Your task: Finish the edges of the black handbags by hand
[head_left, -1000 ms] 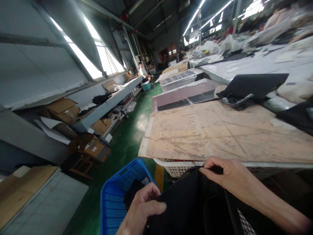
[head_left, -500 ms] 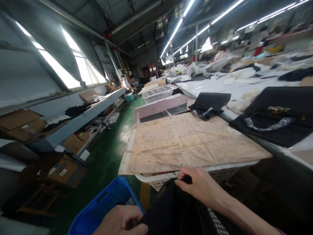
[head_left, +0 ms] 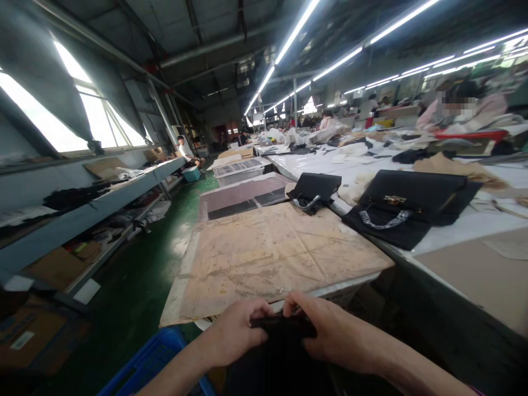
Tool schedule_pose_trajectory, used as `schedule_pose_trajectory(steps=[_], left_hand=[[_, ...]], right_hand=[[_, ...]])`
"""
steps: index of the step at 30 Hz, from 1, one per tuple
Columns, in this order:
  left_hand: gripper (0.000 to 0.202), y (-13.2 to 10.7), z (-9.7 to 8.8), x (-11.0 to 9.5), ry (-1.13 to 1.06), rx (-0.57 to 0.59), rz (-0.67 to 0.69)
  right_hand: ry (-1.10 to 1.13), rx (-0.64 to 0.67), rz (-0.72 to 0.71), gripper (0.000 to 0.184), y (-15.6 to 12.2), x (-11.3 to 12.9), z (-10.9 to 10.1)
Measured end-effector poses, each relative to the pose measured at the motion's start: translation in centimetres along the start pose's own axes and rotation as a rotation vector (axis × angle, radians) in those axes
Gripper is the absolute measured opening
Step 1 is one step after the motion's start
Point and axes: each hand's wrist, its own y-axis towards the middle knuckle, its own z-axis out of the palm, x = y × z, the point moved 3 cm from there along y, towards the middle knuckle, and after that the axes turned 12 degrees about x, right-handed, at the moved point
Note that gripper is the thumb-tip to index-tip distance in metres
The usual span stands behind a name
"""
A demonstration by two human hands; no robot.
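Note:
My left hand (head_left: 233, 333) and my right hand (head_left: 330, 330) meet low in the middle of the view, both closed on the top edge of a black piece of material (head_left: 284, 325) that hangs down between them. The hands sit just in front of a worn brown board (head_left: 268, 253) lying on a white basket (head_left: 344, 294). Most of the black piece is below the frame.
A blue crate (head_left: 144, 366) stands at the lower left on the green floor (head_left: 136, 297). Black handbags (head_left: 406, 206) (head_left: 315, 190) lie on the long white table (head_left: 454, 220) to the right. Shelves (head_left: 82, 214) with boxes line the left wall. People work further back.
The view has swung up and to the right. My left hand has come up from beside the blue crate to meet my right hand on the black piece.

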Motion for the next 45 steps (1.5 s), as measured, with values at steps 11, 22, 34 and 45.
schedule_pose_trajectory(steps=[11,22,34,45], left_hand=[[0.038,-0.7,1.2,-2.7,0.166,0.061,0.096],[0.008,0.9,2.2,-5.3,0.620,0.024,0.140],[0.005,1.5,2.4,-5.9,0.859,0.044,0.076],[0.008,1.4,2.6,-5.4,0.739,0.003,0.124]], right_hand=[[0.123,-0.056,-0.062,0.026,-1.8,-1.4,-0.5],[0.211,-0.095,-0.107,0.026,-2.2,-2.2,-0.5],[0.268,-0.094,-0.092,0.030,-2.5,-3.0,-0.4],[0.172,-0.082,-0.233,0.031,-3.2,-0.6,-1.1]])
